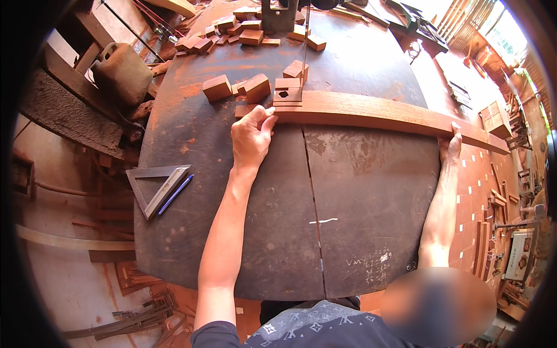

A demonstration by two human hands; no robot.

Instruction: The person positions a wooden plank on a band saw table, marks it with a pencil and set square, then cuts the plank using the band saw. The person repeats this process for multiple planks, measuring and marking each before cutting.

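Observation:
A long reddish-brown wooden beam (371,110) lies across the dark saw table (261,232), its right end sticking out past the table edge. My left hand (252,136) is closed at the beam's left end, thumb and fingertips pinched on it beside a small stacked wooden block with a dark hole (288,93). The thin upright saw blade (306,40) comes down just behind that block, close to my left fingers. Farther right, my right hand (451,144) grips the beam near the table's right edge, thumb on top and the other fingers partly hidden beneath.
Loose cut blocks (216,88) stand left of the blade, and a pile of offcuts (251,37) lies at the back. A metal set square (159,185) and a blue pen (176,194) rest at the left edge. A dusty jerrycan (122,72) stands beyond it.

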